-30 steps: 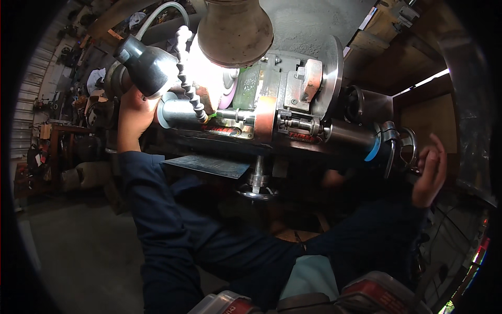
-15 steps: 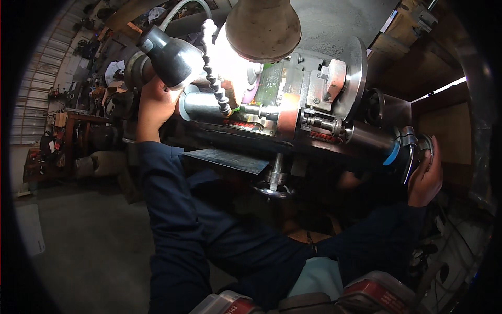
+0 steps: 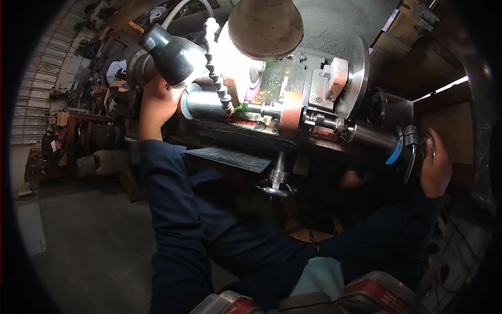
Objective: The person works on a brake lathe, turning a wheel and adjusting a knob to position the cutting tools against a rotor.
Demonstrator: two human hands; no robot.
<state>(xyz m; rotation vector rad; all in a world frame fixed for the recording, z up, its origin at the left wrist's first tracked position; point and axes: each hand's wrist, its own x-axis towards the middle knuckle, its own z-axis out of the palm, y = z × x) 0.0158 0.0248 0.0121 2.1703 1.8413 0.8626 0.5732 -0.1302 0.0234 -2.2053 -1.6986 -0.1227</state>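
A grinding machine stretches across the view, with a pink grinding wheel (image 3: 255, 90) beside a thin metal shaft (image 3: 256, 108). My left hand (image 3: 158, 104) is at its left end, beside a grey cylinder (image 3: 205, 103); the black lamp head (image 3: 175, 55) hides its fingers, so what they hold does not show. At the right end my right hand (image 3: 437, 165) is around the rim of a small metal handwheel (image 3: 428, 145), largely covered by it. Close by are a bent metal lever (image 3: 411, 157) and a cylinder with a blue band (image 3: 395, 152).
A segmented coolant hose (image 3: 213, 68) hangs down to the shaft. Above the machine is a large rounded housing (image 3: 265, 29). A flat metal plate (image 3: 230, 158) and a lower handwheel (image 3: 276, 189) jut toward me. Cluttered shelves (image 3: 78, 94) line the left side.
My right hand has shifted slightly right and its fingers have turned on the handwheel's rim. My left hand stays in place; the whole view has shifted a little.
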